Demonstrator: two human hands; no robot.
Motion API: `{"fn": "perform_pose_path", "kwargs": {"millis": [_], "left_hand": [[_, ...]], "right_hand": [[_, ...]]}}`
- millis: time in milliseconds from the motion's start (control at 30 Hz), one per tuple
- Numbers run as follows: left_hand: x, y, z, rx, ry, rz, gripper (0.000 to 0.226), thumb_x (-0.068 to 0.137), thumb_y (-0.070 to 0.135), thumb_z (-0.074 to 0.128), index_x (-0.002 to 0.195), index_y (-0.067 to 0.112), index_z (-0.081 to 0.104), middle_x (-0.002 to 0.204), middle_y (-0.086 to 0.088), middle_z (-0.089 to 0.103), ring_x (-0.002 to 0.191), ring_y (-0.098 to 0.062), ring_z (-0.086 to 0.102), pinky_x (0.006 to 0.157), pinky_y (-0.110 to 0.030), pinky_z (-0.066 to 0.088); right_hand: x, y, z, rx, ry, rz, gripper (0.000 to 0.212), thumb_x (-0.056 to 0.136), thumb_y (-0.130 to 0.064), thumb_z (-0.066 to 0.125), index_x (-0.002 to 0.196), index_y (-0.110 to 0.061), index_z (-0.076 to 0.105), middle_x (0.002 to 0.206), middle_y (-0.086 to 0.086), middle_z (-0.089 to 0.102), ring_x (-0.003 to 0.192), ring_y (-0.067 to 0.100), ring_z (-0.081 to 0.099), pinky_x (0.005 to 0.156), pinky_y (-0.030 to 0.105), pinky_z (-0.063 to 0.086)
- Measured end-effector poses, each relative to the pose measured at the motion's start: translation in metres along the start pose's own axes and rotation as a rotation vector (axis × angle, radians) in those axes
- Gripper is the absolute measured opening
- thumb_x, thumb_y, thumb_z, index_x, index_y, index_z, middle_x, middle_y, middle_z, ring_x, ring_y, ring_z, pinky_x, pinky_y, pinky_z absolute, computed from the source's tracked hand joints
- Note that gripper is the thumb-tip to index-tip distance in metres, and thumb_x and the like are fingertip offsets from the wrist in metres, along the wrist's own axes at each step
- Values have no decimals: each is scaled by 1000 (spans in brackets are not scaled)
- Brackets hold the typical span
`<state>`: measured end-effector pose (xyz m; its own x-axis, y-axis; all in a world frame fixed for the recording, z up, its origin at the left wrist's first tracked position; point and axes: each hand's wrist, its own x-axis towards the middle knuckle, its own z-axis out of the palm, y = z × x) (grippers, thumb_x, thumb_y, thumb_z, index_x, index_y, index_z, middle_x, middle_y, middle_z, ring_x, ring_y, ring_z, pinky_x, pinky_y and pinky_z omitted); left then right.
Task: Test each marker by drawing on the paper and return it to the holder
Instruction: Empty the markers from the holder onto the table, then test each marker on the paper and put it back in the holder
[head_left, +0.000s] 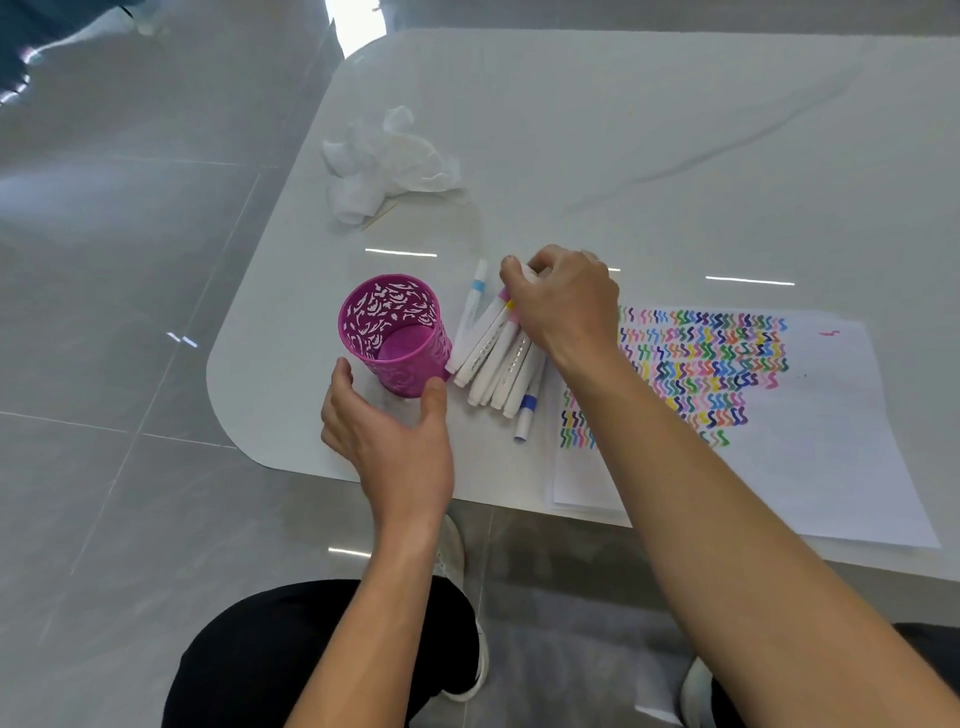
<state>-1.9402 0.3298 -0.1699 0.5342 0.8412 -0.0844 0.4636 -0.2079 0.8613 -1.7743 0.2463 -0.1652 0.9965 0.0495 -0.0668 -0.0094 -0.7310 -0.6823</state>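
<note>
The right hand (563, 301) has its fingers curled down over the far ends of a bunch of markers (498, 358), thumb tip at the left edge of the bunch by the pink and yellow bands; whether the fingers pinch one marker or only press on the lot cannot be told, as the knuckles hide the tips. The left hand (395, 431) is spread in a wide C, thumb to the right and fingers to the left, cupped round the near base of the holder (392, 332); thumb and fingertips look to be at or just beside its wall, but contact is not certain.

The markers lie flat on the table (623, 130), fanned out, white-bodied, at 3 o'clock from the holder and touching or just beside it. One with a light-blue band (474, 306) lies at the left of the fan, and one with a dark-blue band (525, 415) sticks out at 6 o'clock.

The holder is a magenta cut-pattern cup, upright, with no markers showing inside.

At 3 o'clock from the markers lies the paper (810, 447), its left part covered in rows of coloured squiggles, and the right forearm crosses over it. At 12 o'clock from the holder, well apart, sits a crumpled tissue (384, 161).
</note>
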Motion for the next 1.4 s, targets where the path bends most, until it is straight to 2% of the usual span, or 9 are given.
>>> {"fn": "perform_pose_path", "kwargs": {"millis": [233, 500, 700, 800, 900, 967, 1100, 1233, 1400], "left_hand": [[-12, -3, 4, 25, 23, 23, 84, 85, 30, 78, 151, 14, 29, 148, -5, 35, 135, -21, 31, 113, -49, 37], [-30, -1, 9, 30, 28, 93, 80, 83, 20, 78, 147, 18, 30, 139, -3, 39, 127, -17, 33, 109, -52, 40], [-48, 0, 13, 50, -59, 176, 51, 88, 22, 73, 130, 18, 45, 123, 4, 44, 117, -12, 37, 102, -43, 44], [-56, 2, 18, 108, -180, 334, 26, 92, 19, 69, 117, 20, 60, 109, 8, 53, 107, -9, 45, 95, -34, 45], [-60, 4, 27, 204, -257, 488, 9, 94, 19, 69, 103, 20, 68, 97, 11, 57, 96, -8, 50, 85, -28, 47], [-63, 6, 35, 263, -295, 537, 7, 95, 24, 69, 101, 20, 68, 95, 11, 58, 94, -9, 51, 80, -21, 43], [-70, 10, 47, 379, -312, 554, 18, 94, 34, 69, 106, 20, 68, 92, 10, 57, 91, -11, 52, 74, -24, 43], [-74, 17, 52, 470, -288, 491, 19, 96, 33, 65, 110, 19, 65, 97, 5, 64, 95, -14, 55, 73, -26, 41], [-74, 18, 55, 569, -260, 475, 16, 97, 31, 62, 104, 18, 66, 96, 4, 66, 92, -16, 58, 70, -29, 45]], "right_hand": [[-7, 8, -7, 50, -15, -20, 52, 96, -63, 55, 124, -22, 71, 127, 8, 57, 104, 25, 64, 81, 26, 35], [-21, 17, -31, 178, 102, -81, 34, 102, -46, 56, 116, -20, 72, 117, 3, 65, 98, 8, 58, 84, 28, 45], [-51, 48, -58, 199, 134, -70, 18, 101, -32, 59, 104, -20, 72, 96, -1, 71, 85, 15, 67, 82, 43, 59], [-71, 68, -73, 102, 73, -80, 15, 101, -25, 61, 104, -17, 73, 87, -4, 69, 78, 13, 67, 77, 35, 60], [-88, 89, -89, 25, 63, -78, 12, 101, -23, 63, 102, -17, 73, 80, -5, 68, 68, 6, 62, 65, 17, 50], [-95, 103, -101, -23, 48, -57, 12, 101, -23, 63, 101, -18, 73, 81, -5, 70, 67, 7, 62, 62, 10, 40], [-102, 128, -120, -121, -10, -37, 12, 100, -27, 63, 100, -20, 73, 82, -3, 73, 72, 16, 68, 68, 25, 55], [-107, 145, -127, -142, -65, -46, 11, 100, -26, 65, 104, -19, 73, 91, -1, 74, 75, 13, 63, 69, 21, 46], [-109, 157, -127, -114, -60, -59, 13, 101, -25, 63, 106, -18, 73, 98, 0, 75, 84, 14, 66, 75, 22, 49]]}}
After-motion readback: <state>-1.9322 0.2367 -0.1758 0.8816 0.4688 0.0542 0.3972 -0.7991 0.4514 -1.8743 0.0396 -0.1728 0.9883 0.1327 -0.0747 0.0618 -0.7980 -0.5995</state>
